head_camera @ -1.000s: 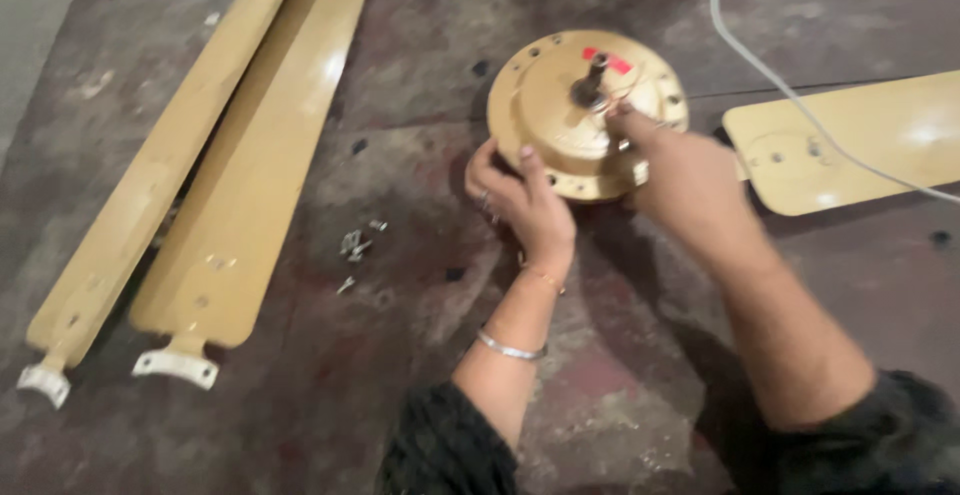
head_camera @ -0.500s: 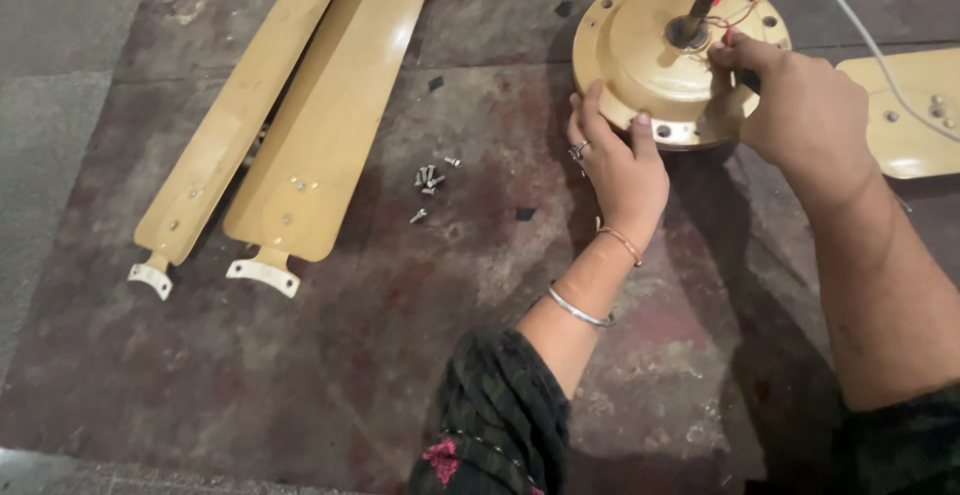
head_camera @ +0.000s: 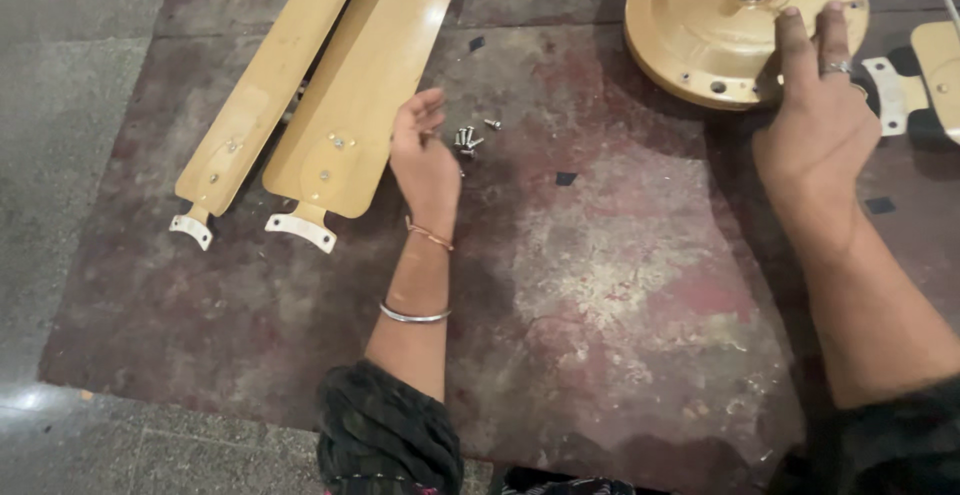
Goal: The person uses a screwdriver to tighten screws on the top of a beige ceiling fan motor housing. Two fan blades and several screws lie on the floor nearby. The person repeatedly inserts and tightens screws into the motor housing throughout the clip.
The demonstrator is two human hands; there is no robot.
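so the left hand point(head_camera: 425, 160) is down on the stained reddish floor point(head_camera: 600, 295), fingers loosely curled and not gripping anything, fingertips right next to a little pile of screws point(head_camera: 468, 139). can't quite tell if a finger is actually touching one, but nothing is pinched. there's a thin thread band and a metal bangle on that wrist

the right hand point(head_camera: 815, 130) is out flat, fingers stretched and resting on the rim of the tan fan motor housing point(head_camera: 700, 25), which sits at the far right of the scene. it's pressing on it, not wrapped around it. ring on one finger. the shaft with some red wire pokes up out of the middle of the housing, partly cut off by the top edge

two tan fan blades point(head_camera: 340, 105) lie side by side at the far left, running from far to near, white metal brackets on their near ends. the left hand is just beside the right one of the pair. a third blade point(head_camera: 935, 70) peeks in at the right edge, its bracket close to the right hand's fingers

a few small dark scraps are scattered on the floor between the hands
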